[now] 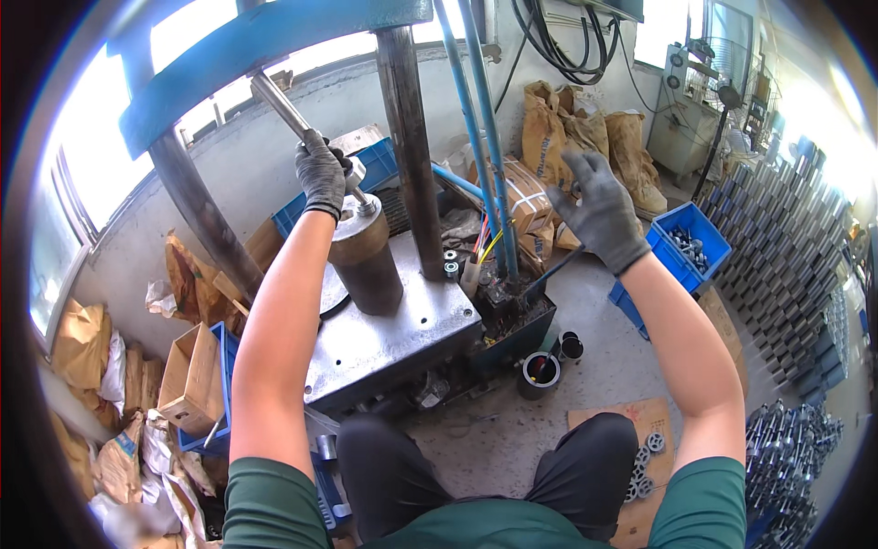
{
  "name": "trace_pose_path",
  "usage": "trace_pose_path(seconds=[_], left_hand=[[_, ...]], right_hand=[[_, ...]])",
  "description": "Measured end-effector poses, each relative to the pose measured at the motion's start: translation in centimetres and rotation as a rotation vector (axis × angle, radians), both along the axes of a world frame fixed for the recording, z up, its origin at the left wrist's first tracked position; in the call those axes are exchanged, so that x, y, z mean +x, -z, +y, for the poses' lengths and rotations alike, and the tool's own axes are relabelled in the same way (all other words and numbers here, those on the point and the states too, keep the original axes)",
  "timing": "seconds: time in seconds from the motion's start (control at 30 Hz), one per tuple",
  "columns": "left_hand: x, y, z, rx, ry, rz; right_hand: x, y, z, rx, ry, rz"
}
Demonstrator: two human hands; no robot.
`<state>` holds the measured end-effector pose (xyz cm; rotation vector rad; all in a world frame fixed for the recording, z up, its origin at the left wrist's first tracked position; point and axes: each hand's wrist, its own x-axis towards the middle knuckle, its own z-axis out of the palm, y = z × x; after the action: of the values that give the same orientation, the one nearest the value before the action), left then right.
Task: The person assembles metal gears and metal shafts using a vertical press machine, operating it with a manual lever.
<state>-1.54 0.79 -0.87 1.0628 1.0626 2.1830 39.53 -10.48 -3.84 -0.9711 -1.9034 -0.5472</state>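
Observation:
My left hand (322, 176), in a grey glove, is closed around a shiny metal rod (282, 105) under the blue press frame. Beside its fingers is a bright metal collar (356, 172), above a thick steel cylinder (368, 265) standing upright on the press's metal bed (421, 320). The glove hides part of the rod. My right hand (599, 215), also gloved in grey, is raised with its fingers apart and nothing in it. It is nearest to a thin dark lever (555, 267) beside the blue pipes (489, 137).
Dark press columns (410, 146) flank the cylinder. Metal tubes (540, 373) stand on the floor. At right are a blue bin (672, 236) of metal parts and stacked steel tubes (777, 256). A wooden box (190, 380) and paper sacks (82, 343) lie at left.

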Motion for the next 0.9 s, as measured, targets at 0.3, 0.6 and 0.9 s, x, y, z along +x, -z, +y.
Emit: trace_pose_path(seconds=[0.3,0.6,0.9], left_hand=[[0.6,-0.7,0.6,-0.052,-0.018,0.133],[1.3,-1.6,2.0,-0.145,0.117,0.286],[0.1,-1.1,1.2,-0.101,0.171,0.254]], right_hand=[[-1.7,-1.3,2.8,-0.273,0.422,0.027],[0.3,-0.7,0.5,-0.532,0.354,-0.009],[3.5,3.9,-7.2,-0.4,0.112,-0.165]])
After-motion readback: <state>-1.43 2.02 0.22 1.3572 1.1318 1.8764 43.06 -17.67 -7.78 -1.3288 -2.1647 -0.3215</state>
